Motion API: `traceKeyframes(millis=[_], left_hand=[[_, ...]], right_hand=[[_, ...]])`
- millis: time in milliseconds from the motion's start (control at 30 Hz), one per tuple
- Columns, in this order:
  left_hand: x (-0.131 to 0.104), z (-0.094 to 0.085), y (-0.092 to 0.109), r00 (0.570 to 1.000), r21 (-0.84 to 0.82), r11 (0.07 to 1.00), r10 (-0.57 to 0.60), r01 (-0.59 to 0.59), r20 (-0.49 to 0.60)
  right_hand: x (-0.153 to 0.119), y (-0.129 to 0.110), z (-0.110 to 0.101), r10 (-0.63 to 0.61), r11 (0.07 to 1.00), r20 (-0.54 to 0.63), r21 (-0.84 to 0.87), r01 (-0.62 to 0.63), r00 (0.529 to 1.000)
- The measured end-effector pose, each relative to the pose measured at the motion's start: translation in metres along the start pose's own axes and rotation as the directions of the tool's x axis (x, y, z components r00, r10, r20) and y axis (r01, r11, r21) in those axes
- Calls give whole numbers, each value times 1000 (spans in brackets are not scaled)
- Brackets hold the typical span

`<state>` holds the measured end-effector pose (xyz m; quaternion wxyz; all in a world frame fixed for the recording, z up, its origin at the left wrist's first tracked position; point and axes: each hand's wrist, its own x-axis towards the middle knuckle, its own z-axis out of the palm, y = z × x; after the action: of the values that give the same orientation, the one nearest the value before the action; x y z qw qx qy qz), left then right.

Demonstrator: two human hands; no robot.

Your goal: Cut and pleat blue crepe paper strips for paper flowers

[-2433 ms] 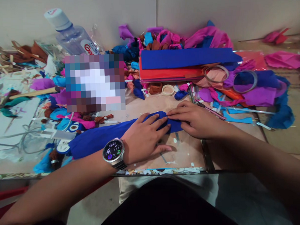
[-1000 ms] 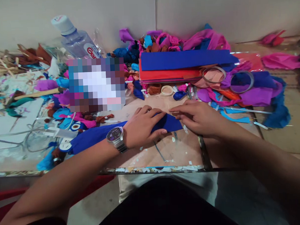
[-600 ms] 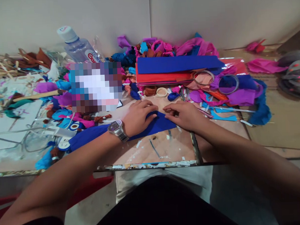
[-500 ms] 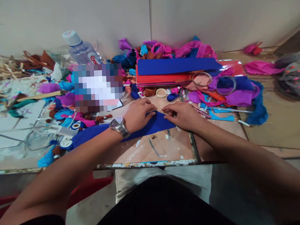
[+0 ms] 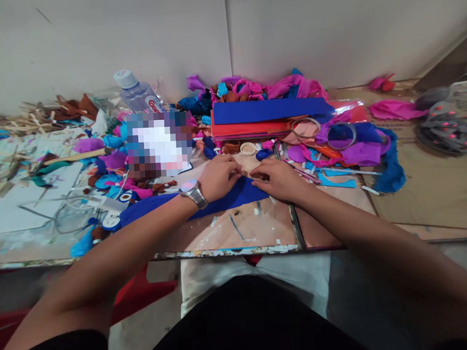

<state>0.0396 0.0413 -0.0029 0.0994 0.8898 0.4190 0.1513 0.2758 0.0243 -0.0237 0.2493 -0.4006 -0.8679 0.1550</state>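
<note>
A long strip of blue crepe paper [image 5: 236, 194] lies slantwise on the worktop, running from beneath my left forearm to my right fingers. My left hand [image 5: 220, 178], with a metal watch [image 5: 193, 193] on its wrist, pinches the strip's upper edge between thumb and fingers. Close beside it, my right hand [image 5: 274, 179] has its fingers bent and closed at the strip's right end. The fingertips of both hands nearly meet, and the paper right between them is partly hidden. Just beyond them sits a small pale ring-shaped roll [image 5: 248, 148].
Behind my hands lies a stack of blue and red paper [image 5: 269, 111], with tape rolls [image 5: 341, 135] to its right. A plastic bottle [image 5: 140, 94] and a blurred-out phone-like thing [image 5: 158, 147] stand left. Crumpled coloured paper [image 5: 248, 84], sticks [image 5: 41, 119] and a cable [image 5: 57, 216] surround them.
My fingertips have come a little closer together at the paper's upper edge. The whole view has shifted slightly; the strip stays under my hands.
</note>
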Motion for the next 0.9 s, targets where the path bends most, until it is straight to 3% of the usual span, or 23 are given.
traceKeyframes(millis=[367,533,633,800,900], left_hand=[[-3,7,-1,1000,-54,998,15,-16,-23],[-10,-11,-1,999,-93,996,-6,2,-44],[-14,-24,-1,997,-215,976,-45,30,-65],[-17,-44,6,1000,-383,924,12,-15,-11],[-19,-52,7,996,-385,923,-49,19,-69]], right_hand=[[0,0,-2,-6,1000,18,12,6,1000],[3,-6,-5,37,995,20,93,-39,999],[8,-13,-9,77,989,23,125,-80,997],[19,-33,-24,60,988,8,144,-61,998],[24,-44,-35,38,988,-31,152,-33,999]])
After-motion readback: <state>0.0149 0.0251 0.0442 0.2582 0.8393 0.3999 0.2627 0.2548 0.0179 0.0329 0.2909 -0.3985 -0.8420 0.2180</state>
